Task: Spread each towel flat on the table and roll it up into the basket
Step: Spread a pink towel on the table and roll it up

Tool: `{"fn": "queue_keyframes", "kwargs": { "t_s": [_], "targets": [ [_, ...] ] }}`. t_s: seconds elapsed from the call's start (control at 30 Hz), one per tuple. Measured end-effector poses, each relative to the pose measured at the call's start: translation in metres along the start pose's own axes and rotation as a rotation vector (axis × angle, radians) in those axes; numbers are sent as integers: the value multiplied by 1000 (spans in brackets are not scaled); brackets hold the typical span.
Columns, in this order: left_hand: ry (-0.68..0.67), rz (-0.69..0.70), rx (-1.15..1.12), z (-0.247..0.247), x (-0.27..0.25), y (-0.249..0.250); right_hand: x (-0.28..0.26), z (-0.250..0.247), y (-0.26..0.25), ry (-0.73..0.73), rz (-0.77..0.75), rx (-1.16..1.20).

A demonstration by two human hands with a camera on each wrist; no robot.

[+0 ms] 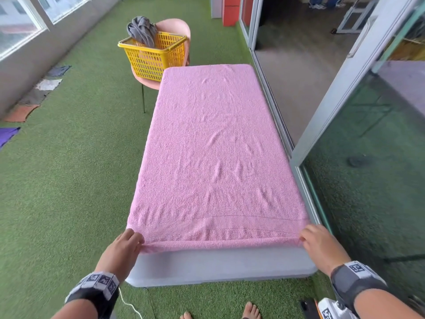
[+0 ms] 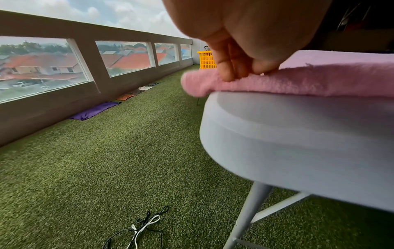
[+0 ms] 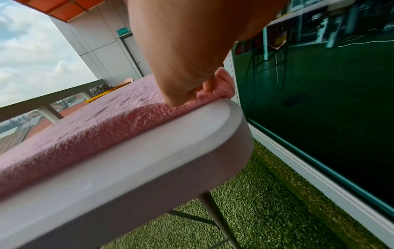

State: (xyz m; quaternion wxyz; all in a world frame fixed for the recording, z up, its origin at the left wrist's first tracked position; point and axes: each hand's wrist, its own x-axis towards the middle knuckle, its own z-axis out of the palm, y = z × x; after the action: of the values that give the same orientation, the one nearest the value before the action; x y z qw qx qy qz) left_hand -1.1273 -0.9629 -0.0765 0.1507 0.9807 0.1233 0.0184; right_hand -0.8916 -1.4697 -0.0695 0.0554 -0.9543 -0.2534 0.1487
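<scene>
We note the pink towel (image 1: pixel 213 146) lying spread over nearly the whole top of the desk (image 1: pixel 220 268), reaching the far edge and both long edges, with only shallow wrinkles across its middle. Its near hem is turned over once into a low fold, parallel to the near edge of the desk and a little back from it. Our left hand (image 1: pixel 125 246) grips that fold at the near left corner, fingers (image 2: pixel 230 67) curled onto the terry with the thumb against it. Our right hand (image 1: pixel 318 241) does the same at the near right corner, where the fingers (image 3: pixel 208 86) are tucked into the bunched cloth. The yellow basket (image 1: pixel 151 57) sits on a pink chair (image 1: pixel 177 27) beyond the far left corner and already holds a grey towel (image 1: pixel 142 31). We judge the towel soft, limp and fairly light, with a grippy pile that should hold a roll without slipping. It has no stiffness, so the middle of the roll may lag or sag. Holding at both ends of the hem and rolling evenly toward the far edge looks best.
</scene>
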Motion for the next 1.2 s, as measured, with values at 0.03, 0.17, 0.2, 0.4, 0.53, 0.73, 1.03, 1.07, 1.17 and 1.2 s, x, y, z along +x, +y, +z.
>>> {"fn": "queue_keyframes", "kwargs": {
  "t_s": [0.03,0.17,0.2,0.4,0.53,0.73,1.03,1.07,1.17,1.2],
  "targets": [
    [12,15,-8,3,-2,0,-4,2,1,-4,-13,-16],
    [-19,86,53,8,-16,-4,-13,11,3,7,-22,-45],
    [-17,107,65,8,-17,-4,-13,10,1,7,-13,-53],
    [7,141,89,6,-25,-2,-11,-7,-10,-28,-42,-93],
    [15,102,57,5,-29,-4,-8,-10,-4,-64,-23,-12],
    [-42,-22,-65,8,-10,6,5,-15,-6,-74,38,64],
    [-10,112,23,9,-28,-4,-11,8,5,-8,-27,-15],
    [-7,113,36,8,-29,-7,-12,9,5,-16,-33,-36],
    [-8,106,80,6,-29,-7,-13,1,-4,-16,-6,-83],
    [-16,95,92,3,-29,-4,-13,-2,-7,-20,3,-80]
  ]
}}
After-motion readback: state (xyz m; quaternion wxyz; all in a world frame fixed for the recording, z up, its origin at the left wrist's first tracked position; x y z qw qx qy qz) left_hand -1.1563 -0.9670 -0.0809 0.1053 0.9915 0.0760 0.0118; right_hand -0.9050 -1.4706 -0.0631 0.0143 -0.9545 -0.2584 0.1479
